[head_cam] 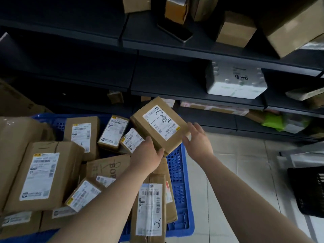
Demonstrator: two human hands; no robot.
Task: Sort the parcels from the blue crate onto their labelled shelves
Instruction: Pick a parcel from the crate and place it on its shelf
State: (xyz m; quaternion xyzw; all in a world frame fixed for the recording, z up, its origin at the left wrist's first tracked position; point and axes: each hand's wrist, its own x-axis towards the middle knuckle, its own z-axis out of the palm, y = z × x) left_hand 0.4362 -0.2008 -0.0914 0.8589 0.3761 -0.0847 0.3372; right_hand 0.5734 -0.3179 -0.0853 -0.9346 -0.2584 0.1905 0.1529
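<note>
Left hand (149,153) grips the brown parcel (157,123) by its near corner, thumb on the edge, rest of the fingers tucked under. It's tipped label-up, prob so the scribbled "1-8" reads easy. Right hand (199,142) is spread open just right of the box, fingers (193,128) at its side edge. Touching or not, can't tell; looks like it's there to steady it. Parcel's up over the blue crate (177,172), other boxes below the fingers, dark shelves (166,76) beyond them. Imo next is finding the 1-8 shelf.
</note>
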